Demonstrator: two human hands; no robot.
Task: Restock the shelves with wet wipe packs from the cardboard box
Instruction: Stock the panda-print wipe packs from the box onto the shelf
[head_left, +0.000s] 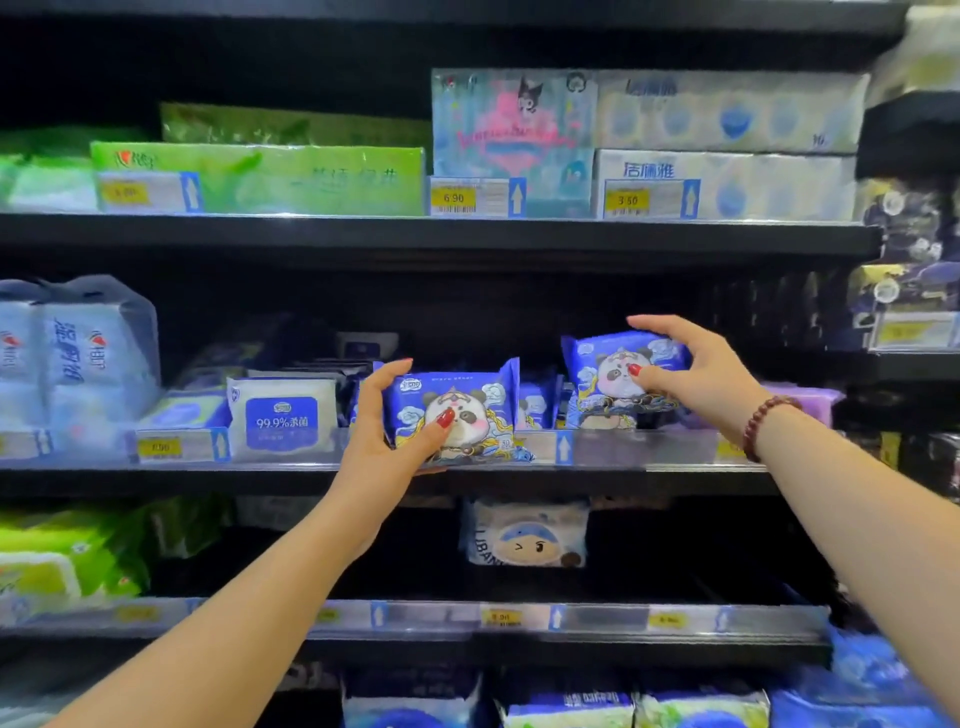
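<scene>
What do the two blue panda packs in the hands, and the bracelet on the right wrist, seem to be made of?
Left pack, in the left hand, and right pack, in the right hand: probably soft printed plastic film, slightly glossy; sealed side edges flare out. Bracelet: round dark red beads, perhaps wood or stone.

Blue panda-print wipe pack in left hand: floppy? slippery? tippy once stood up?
Likely soft yet shape-holding: the blue panda-print wipe pack holds its pillow form in the left hand. Glossy film probably slips a little. Upright on a narrow edge at the black shelf lip, it may tip.
</scene>
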